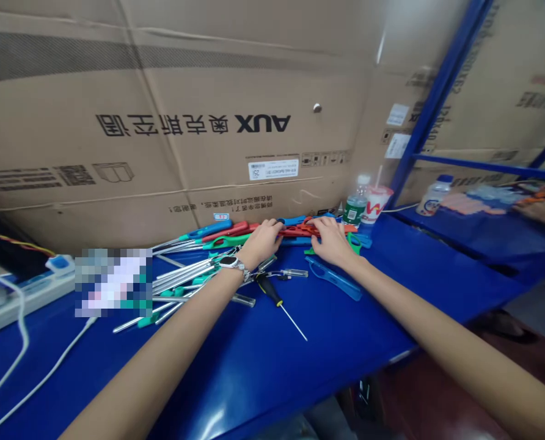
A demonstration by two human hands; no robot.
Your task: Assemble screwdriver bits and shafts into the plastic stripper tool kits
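Both my hands rest on a pile of coloured plastic handle pieces against the carton. My left hand [264, 239], with a watch [229, 261] on the wrist, lies at the pile's middle, thumb and fingers apart. Facing it, my right hand [332, 238] spreads its fingers over red handle pieces [297, 231] and a green one [355, 241]. A loose blue handle piece [334, 278] lies below the right hand. Near my left wrist are a black and yellow screwdriver [270, 290] and a small clear tube [295, 273]. Silver rods [183, 276] with teal parts extend leftward.
Behind the blue table [254, 366] stands a large cardboard carton [185, 79]. A water bottle [355, 201] and a drink cup with straw [376, 205] stand at right, beside a blue rack post [446, 79]. A power strip [29, 302] and white cable [47, 379] lie left.
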